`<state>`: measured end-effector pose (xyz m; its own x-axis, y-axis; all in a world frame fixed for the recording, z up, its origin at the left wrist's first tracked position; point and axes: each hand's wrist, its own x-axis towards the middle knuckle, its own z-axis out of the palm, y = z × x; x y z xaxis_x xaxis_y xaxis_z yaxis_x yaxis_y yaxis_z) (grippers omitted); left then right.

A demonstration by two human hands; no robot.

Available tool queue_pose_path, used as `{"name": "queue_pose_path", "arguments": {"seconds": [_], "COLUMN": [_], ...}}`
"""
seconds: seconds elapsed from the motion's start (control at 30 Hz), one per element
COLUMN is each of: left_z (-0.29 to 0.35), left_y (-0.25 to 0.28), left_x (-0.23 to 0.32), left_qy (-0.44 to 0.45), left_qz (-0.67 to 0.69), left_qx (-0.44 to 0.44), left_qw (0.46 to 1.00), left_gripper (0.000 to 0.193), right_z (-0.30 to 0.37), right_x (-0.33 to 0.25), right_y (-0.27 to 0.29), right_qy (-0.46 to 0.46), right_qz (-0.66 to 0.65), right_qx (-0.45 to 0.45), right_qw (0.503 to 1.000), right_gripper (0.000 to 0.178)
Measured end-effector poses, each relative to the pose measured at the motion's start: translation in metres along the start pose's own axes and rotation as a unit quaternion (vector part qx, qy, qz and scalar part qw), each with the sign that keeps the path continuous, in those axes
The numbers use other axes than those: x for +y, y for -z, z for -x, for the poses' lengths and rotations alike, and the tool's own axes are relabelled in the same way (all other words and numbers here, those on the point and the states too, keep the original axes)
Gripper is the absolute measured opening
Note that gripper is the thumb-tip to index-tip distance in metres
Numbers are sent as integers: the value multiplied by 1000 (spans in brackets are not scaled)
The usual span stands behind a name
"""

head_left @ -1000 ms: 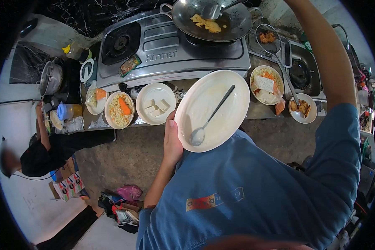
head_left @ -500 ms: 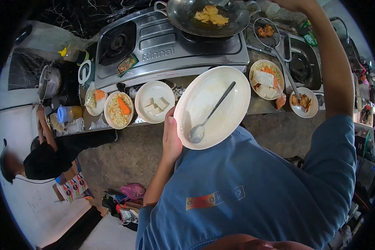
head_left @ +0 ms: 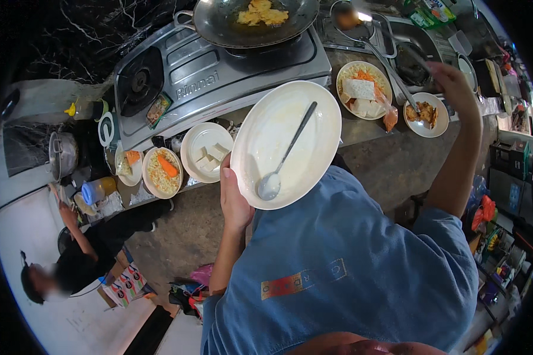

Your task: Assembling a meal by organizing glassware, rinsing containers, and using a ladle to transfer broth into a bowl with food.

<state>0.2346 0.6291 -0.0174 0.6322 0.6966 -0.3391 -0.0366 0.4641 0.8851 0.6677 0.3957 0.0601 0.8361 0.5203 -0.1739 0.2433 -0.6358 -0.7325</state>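
My left hand [head_left: 236, 198] grips the left rim of a white oval dish [head_left: 305, 163], held tilted in front of my chest. A metal spoon [head_left: 287, 151] lies in that dish, its bowl smeared pale. My right hand [head_left: 458, 89], raised at the right over the sink, is closed round the handle of a motion-blurred spatula [head_left: 364, 16]. Its shiny blade is over the wire strainer [head_left: 370, 42], where blurred brown food shows. Golden fritters [head_left: 263, 13] fry in the oil of the wok [head_left: 219, 29].
The wok stands on a two-burner stove [head_left: 219, 89]. Along the counter are a plate of tofu [head_left: 190, 142], a bowl with a carrot [head_left: 154, 188], a bowl of vegetables [head_left: 340, 80] and a bowl of fried pieces [head_left: 435, 127]. Another person [head_left: 89, 260] is at the far left.
My right hand has swung from beside the wok down and right, drawing the spatula out of the wok to the strainer. The view has shifted; the left hand still holds the dish.
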Motion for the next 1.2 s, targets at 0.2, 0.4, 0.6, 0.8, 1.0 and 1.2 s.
{"name": "queue_pose_path", "arguments": {"seconds": [0.2, 0.4, 0.6, 0.8, 1.0, 1.2], "left_z": [1, 5, 10, -1, -22, -30], "left_y": [-8, -9, -25, -34, -60, -72], "left_x": [8, 0, -3, -14, -10, -20], "left_qy": [-16, -14, -3, 16, -1, 9], "left_qz": [-5, 16, 33, 24, 21, 9], "left_qx": [-20, -18, 3, 39, 6, 2], "left_qw": [1000, 1000, 999, 999, 1000, 1000], "left_gripper": [58, 57, 56, 56, 57, 56], "right_z": [-3, -40, -61, -63, -20, 50], "right_x": [31, 51, 62, 55, 16, -88], "right_y": [-63, -117, -165, -180, -129, -102], "right_qy": [-74, -60, -20, -123, 101, 424], "right_qz": [-6, 0, 49, -33, 105, 199], "right_qx": [-79, -96, -60, -151, 76, -40], "right_qw": [994, 994, 997, 980, 986, 882], "right_gripper": [29, 35, 39, 50, 31, 17]}}
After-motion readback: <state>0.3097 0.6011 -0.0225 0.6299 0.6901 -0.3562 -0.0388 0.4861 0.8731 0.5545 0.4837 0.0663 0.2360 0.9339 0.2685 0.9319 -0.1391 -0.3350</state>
